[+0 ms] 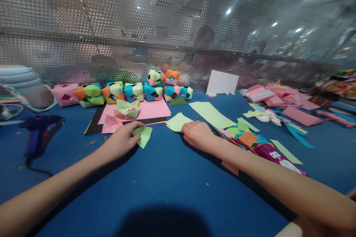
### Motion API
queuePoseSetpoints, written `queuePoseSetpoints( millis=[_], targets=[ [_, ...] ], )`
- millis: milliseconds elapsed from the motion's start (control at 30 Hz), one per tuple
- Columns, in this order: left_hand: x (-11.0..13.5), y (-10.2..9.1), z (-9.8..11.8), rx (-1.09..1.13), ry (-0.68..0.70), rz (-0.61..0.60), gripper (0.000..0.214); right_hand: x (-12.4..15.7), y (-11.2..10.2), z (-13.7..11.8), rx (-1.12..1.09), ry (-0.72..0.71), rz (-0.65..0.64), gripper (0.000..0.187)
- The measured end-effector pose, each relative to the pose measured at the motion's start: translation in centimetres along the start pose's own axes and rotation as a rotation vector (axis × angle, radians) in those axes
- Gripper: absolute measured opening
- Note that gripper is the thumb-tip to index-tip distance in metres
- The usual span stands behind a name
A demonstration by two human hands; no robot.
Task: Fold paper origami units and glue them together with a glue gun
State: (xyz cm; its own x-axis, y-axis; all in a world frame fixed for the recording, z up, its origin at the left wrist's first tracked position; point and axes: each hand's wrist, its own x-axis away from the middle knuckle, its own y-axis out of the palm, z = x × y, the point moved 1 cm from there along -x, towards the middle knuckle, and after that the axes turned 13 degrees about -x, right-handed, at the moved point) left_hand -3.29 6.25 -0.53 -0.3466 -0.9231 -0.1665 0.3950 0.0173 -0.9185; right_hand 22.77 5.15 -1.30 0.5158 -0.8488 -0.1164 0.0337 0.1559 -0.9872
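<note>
My left hand [122, 140] is closed in a pinch on a small folded light green paper piece [144, 135] lying on the blue table [167, 177]. My right hand [198, 134] rests with curled fingers on the near edge of a light green paper square [177, 121]. Just past my left hand lie a folded green and pink paper form [126, 109] and a pink folded piece [110, 124] on a pink sheet [151, 109].
A row of coloured paper balls [133, 90] lines the perforated screen. A blue glue gun [41, 127] lies at left. Scissors with red handles [233, 140], green strips [213, 115], paper scraps and pink folded pieces [278, 100] crowd the right. A person sits behind the screen.
</note>
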Motion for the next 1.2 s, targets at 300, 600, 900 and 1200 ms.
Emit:
queuePoseSetpoints(
  millis=[300,600,900,1200],
  targets=[
    [0.5,0.7,0.0,0.066,0.031,-0.018,0.037,0.5,-0.4,-0.3,0.014,-0.094,-0.048,0.028],
    [0.8,1.0,0.9,0.09,0.066,-0.019,0.039,0.1,-1.0,0.0,0.064,-0.033,-0.096,0.027],
    [1.2,1.1,1.8,0.144,0.104,-0.026,0.032,-1.8,-4.8,5.3,0.081,0.33,0.302,0.027],
    [1.1,1.0,1.3,0.106,0.111,0.019,0.032,-1.1,-5.4,7.3,0.184,0.207,0.425,0.036]
  ],
)
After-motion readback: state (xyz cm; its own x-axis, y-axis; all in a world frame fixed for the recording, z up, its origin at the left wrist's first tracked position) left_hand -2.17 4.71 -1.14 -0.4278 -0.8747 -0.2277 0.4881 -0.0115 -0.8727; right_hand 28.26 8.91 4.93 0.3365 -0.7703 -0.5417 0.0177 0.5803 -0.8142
